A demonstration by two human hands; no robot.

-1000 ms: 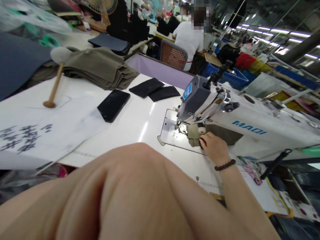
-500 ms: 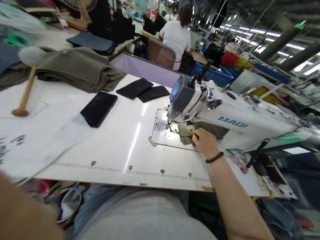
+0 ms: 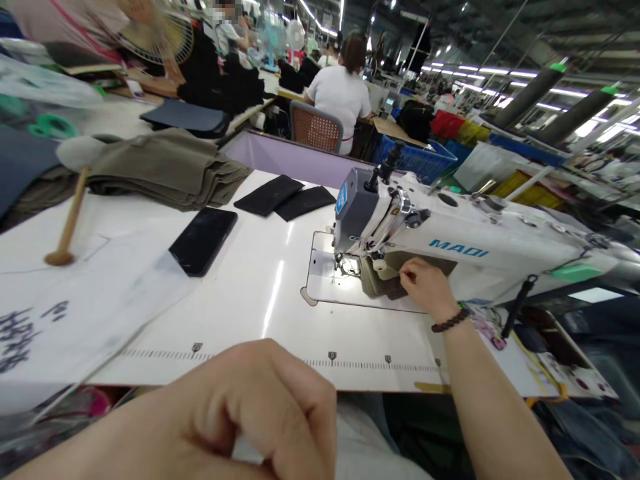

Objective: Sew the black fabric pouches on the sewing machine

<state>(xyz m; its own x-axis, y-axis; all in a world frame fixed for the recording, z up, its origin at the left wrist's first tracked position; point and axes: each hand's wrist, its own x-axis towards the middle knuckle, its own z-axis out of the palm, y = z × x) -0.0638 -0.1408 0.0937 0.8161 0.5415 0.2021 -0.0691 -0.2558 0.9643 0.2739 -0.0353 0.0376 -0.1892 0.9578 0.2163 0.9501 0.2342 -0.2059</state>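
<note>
My right hand (image 3: 427, 288), with a dark braided bracelet at the wrist, is under the arm of the white sewing machine (image 3: 460, 243). Its thumb and finger pinch the edge of an olive fabric piece (image 3: 373, 280), which lies just right of the needle area. Several layers of the fabric overlap there, and the fingers partly cover them. Close to the camera, my left hand (image 3: 265, 407) hangs in front of the table edge with its fingers curled closed. What it holds, if anything, is hidden.
Left on the white table (image 3: 260, 320) are a black phone (image 3: 204, 240), black fabric pieces (image 3: 270, 195), a folded olive fabric stack (image 3: 155, 167), a wooden-handled tool (image 3: 73, 220) and marked paper (image 3: 75, 320). A co-worker (image 3: 343, 93) sits beyond the lilac trough (image 3: 280, 157).
My left hand has come in from the lower left to the front middle. My right hand has shifted slightly right with the fabric at its fingertips. The camera view has tilted a little.
</note>
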